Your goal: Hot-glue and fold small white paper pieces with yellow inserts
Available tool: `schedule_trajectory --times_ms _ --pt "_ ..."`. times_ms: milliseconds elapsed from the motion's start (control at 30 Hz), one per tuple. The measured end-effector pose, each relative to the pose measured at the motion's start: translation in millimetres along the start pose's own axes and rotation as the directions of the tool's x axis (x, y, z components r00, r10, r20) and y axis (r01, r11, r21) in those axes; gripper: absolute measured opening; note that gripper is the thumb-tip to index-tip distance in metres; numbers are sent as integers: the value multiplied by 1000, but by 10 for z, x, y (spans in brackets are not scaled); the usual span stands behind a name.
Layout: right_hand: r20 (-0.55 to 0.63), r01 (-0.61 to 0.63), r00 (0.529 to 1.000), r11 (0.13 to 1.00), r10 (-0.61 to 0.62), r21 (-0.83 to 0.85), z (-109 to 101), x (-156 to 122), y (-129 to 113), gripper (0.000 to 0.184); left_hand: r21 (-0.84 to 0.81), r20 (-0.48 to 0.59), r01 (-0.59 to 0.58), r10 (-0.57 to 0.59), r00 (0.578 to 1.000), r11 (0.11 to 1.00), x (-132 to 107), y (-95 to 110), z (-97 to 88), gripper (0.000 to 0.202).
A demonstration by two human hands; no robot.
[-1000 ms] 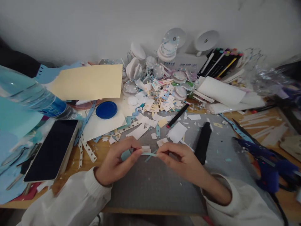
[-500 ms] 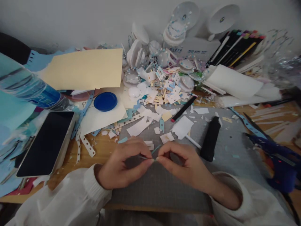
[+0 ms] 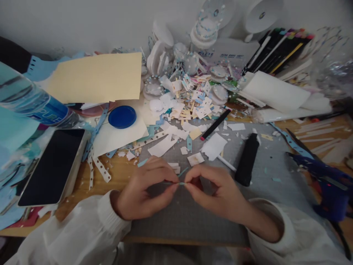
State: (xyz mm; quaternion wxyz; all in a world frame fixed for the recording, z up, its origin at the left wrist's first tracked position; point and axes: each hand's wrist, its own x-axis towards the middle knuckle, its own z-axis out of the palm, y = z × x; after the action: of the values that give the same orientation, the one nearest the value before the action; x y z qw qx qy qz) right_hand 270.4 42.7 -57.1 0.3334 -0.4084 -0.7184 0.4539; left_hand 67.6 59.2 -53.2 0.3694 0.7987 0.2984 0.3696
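Both my hands meet over the grey cutting mat. My left hand pinches one end of a thin light-blue paper strip between thumb and forefinger. My right hand pinches the other end, fingertips almost touching the left ones. The strip is small and mostly hidden by the fingers. White sleeves cover both wrists. A small white paper scrap lies just beyond my fingers.
A phone lies at the left beside a water bottle and a blue lid. A black utility knife, a black pen and a blue glue gun lie to the right. A heap of paper scraps fills the back.
My fingertips have come closer together on the strip, and both hands sit slightly lower and nearer to me. The view has tilted down a little.
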Motion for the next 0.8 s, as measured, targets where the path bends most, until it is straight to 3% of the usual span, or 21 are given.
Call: schedule_trajectory --times_ms 233,533,800 --pt "-48 143 988 985 -148 -102 15 16 27 10 66 9 -60 60 998 996 12 -15 17 13" --pt "-58 188 977 959 -204 -210 36 18 36 10 147 28 -77 74 997 986 -23 -53 35 14" --pt "-5 316 940 872 -342 -373 53 -9 83 12 4 32 23 -23 999 1000 0 -11 30 13"
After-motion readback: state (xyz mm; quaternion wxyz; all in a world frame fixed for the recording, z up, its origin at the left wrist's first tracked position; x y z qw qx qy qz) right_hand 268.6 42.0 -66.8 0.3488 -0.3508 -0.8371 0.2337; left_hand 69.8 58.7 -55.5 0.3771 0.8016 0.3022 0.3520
